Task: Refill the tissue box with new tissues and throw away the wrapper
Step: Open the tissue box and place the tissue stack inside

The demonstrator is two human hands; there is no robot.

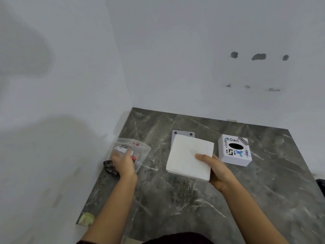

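A thick square stack of white tissues [186,155] is in the middle of the dark marble counter, held at its near right corner by my right hand [215,170], thumb on top. Under its far edge a flat grey base plate [183,133] with two dark holes peeks out. The white tissue box cover [234,150], with stickers and a dark oval slot on top, stands just to the right of the stack. At the left, my left hand [123,162] grips the clear plastic wrapper [139,150] with red and black print.
The marble counter [193,199] fits into a corner of white walls at the left and back. A small dark crumpled item [110,169] lies by my left wrist at the counter's left edge. The wall at the back right has several dark holes [258,56].
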